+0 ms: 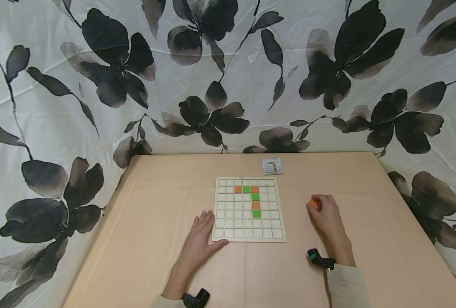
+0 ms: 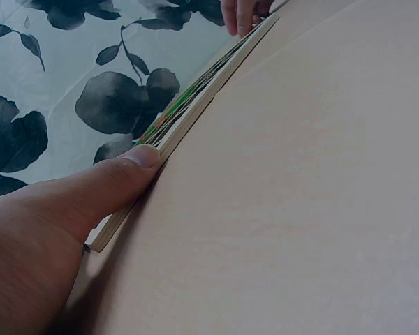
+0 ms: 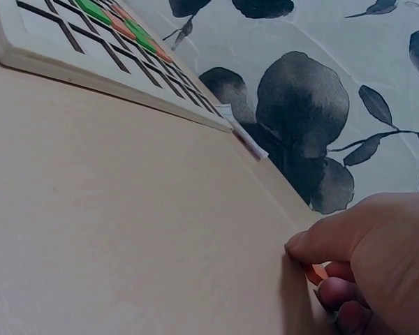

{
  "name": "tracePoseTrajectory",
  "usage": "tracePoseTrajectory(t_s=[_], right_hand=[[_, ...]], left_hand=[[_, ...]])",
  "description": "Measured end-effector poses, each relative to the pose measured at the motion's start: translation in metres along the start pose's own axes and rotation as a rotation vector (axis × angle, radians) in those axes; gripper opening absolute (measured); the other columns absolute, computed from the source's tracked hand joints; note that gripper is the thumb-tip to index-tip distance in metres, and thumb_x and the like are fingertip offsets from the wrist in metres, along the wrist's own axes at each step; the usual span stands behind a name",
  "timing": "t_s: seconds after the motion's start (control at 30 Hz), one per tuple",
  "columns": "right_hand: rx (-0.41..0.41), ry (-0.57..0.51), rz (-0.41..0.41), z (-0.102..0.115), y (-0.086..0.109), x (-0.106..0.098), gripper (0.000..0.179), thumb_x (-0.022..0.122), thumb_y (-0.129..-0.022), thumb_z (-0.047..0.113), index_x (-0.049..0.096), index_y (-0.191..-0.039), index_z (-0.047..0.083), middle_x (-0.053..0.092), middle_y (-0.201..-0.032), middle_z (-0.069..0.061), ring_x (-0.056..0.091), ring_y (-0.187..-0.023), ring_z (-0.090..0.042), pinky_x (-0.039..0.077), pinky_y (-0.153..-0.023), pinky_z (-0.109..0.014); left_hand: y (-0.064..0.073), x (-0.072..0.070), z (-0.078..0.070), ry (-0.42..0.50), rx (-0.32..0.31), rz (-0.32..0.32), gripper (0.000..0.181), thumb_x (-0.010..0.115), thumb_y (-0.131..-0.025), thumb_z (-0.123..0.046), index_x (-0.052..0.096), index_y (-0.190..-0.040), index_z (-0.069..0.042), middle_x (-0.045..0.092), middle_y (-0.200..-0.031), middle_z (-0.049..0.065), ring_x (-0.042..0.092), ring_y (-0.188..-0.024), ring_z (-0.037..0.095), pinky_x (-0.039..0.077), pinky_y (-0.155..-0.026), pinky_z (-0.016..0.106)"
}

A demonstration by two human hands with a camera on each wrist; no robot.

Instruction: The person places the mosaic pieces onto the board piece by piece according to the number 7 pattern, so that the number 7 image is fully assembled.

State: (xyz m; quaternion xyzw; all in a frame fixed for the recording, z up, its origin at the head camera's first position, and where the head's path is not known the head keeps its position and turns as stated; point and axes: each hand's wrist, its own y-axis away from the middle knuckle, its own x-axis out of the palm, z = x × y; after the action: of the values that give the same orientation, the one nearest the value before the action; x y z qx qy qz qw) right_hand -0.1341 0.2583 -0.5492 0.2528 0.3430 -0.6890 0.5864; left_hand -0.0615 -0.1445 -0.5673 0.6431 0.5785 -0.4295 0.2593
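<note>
A square white grid board (image 1: 234,220) lies on the table, with several orange and green squares in its cells. They form a short row near the top and a column running down from the row's right end. At the board's lower left corner rests my left hand (image 1: 200,241), fingers extended along the left side. Its thumb (image 2: 143,157) touches the board's front edge. Right of the board, my right hand (image 1: 329,214) pinches a small orange tile (image 1: 313,203) between thumb and fingers, close over the table. In the right wrist view, fingers partly hide this orange tile (image 3: 314,273).
A small card (image 1: 272,167) with a printed grid and coloured squares lies behind the board's upper right corner. The light wooden table (image 1: 154,192) ends at a white cloth (image 1: 270,94) with dark flowers. Dark devices are strapped to the left wrist (image 1: 196,298) and right wrist (image 1: 321,259).
</note>
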Motion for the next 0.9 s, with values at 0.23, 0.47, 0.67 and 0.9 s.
tracePoseTrajectory(t_s=[0.23,0.47,0.67,0.9], right_hand=[[0.012,-0.002,0.007,0.0004,-0.0003,-0.001,0.034,0.062,-0.095,0.01,0.061,-0.124,-0.009,0.053,-0.113,-0.024,0.055,-0.088,-0.028,0.043,-0.064,-0.018],[0.033,0.012,0.043,0.0035,-0.0001,-0.0031,0.037,0.062,-0.097,0.012,0.058,-0.127,-0.01,0.052,-0.113,-0.025,0.052,-0.09,-0.03,0.045,-0.069,-0.028],[0.033,0.027,0.052,0.0046,0.0,-0.0039,0.038,0.064,-0.098,0.013,0.058,-0.128,-0.01,0.05,-0.113,-0.027,0.052,-0.092,-0.034,0.047,-0.073,-0.035],[0.019,0.016,0.054,0.0046,-0.0002,-0.005,0.035,0.064,-0.098,0.013,0.059,-0.124,-0.009,0.05,-0.11,-0.024,0.052,-0.09,-0.032,0.045,-0.072,-0.031]], left_hand=[[0.0,-0.001,-0.001,0.001,0.002,0.0,0.098,0.071,-0.082,-0.064,0.044,-0.149,0.001,0.039,-0.159,0.017,0.029,-0.153,0.031,0.017,-0.131,0.042],[0.0001,-0.0014,-0.001,-0.011,0.007,-0.005,0.098,0.07,-0.082,-0.065,0.044,-0.148,0.003,0.04,-0.158,0.018,0.03,-0.152,0.032,0.018,-0.131,0.043],[0.0002,-0.002,-0.0025,-0.005,-0.003,0.003,0.098,0.07,-0.082,-0.064,0.044,-0.149,0.002,0.039,-0.159,0.018,0.029,-0.153,0.032,0.017,-0.131,0.043],[0.0,-0.0025,-0.0036,-0.002,-0.01,0.009,0.098,0.07,-0.082,-0.064,0.044,-0.149,0.002,0.038,-0.159,0.018,0.028,-0.153,0.032,0.017,-0.131,0.043]])
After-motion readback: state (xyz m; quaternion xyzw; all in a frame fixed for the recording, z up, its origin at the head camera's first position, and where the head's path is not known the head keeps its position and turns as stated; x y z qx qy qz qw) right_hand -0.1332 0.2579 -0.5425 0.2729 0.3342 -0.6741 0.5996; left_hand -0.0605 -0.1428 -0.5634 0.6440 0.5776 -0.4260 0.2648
